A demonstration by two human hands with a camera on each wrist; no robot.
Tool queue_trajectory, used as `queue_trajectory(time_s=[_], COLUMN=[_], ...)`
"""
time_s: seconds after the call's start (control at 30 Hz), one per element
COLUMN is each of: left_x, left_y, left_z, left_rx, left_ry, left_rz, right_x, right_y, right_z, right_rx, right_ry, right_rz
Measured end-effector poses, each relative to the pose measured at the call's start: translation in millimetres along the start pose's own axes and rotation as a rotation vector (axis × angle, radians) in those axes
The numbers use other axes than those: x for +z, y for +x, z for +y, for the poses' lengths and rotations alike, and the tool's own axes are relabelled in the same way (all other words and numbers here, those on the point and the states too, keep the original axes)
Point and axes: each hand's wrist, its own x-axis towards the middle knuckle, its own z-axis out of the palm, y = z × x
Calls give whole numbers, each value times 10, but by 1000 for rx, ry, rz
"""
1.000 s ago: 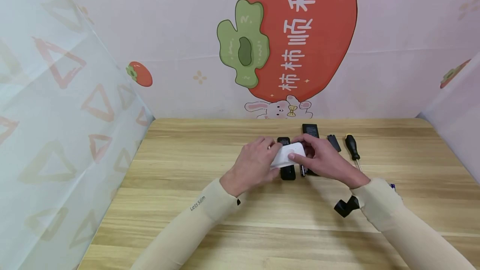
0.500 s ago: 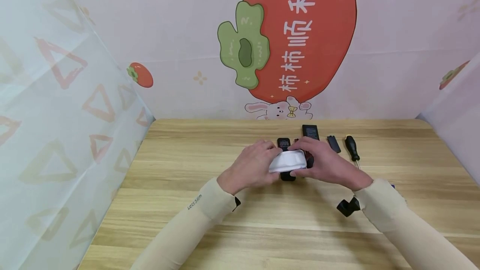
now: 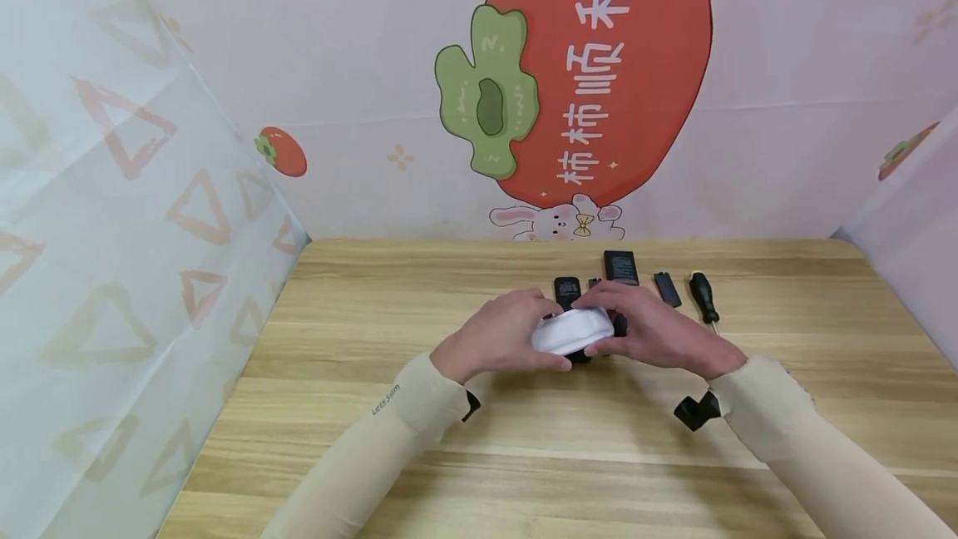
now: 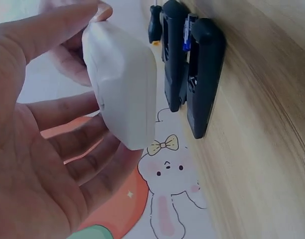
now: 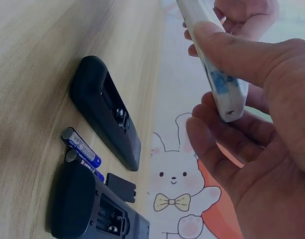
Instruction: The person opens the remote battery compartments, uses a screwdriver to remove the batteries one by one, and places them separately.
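A white plastic remote control (image 3: 572, 331) is held above the table between both hands in the head view. My left hand (image 3: 503, 338) grips its left end, thumb along the near edge and fingers at the far side. My right hand (image 3: 647, 327) pinches the other end between thumb and fingers. In the left wrist view the white remote (image 4: 125, 84) shows a smooth, rounded side. A bluish patch and a small hole mark its narrow end in the right wrist view. Below lie two black remotes, one (image 5: 105, 107) and another (image 5: 87, 204), with open battery compartments.
Blue batteries (image 5: 81, 146) lie between the black remotes, beside a small black battery cover (image 5: 121, 188). A screwdriver (image 3: 702, 296) with a black handle lies to the right. A printed cloth wall (image 3: 374, 90) rises behind the wooden table (image 3: 359, 306).
The white remote has tilted and come slightly nearer. My right thumb has moved from its broad face to the near edge, and my left thumb now stretches along that edge.
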Motion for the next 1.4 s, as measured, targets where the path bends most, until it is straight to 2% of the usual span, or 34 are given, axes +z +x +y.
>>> queue_trajectory(time_s=[0.2,0.37,0.57,0.7,0.9,1.0,1.23,1.4], left_x=[33,55,93,135,194,219,263,280], left_y=[9,27,31,37,72,99,171,225], left_z=[64,89,73,4,-150,-224,-374,-433], left_rx=[-12,-47,-91,-176,-388,-464,-571,-608], left_ry=[114,153,167,126,17,-16,-36,-46], left_rz=[13,19,32,56,107,128,135,144], right_x=[-3,15,44,42,28,28,37,33], right_y=[32,68,89,74,33,25,3,-6], right_z=[15,17,43,76,111,115,125,139], right_rx=[17,58,92,117,173,208,212,217], right_ry=[6,-22,-70,-88,-129,-119,-117,-126], right_rz=[-56,-76,-54,-21,-10,-23,-35,-43])
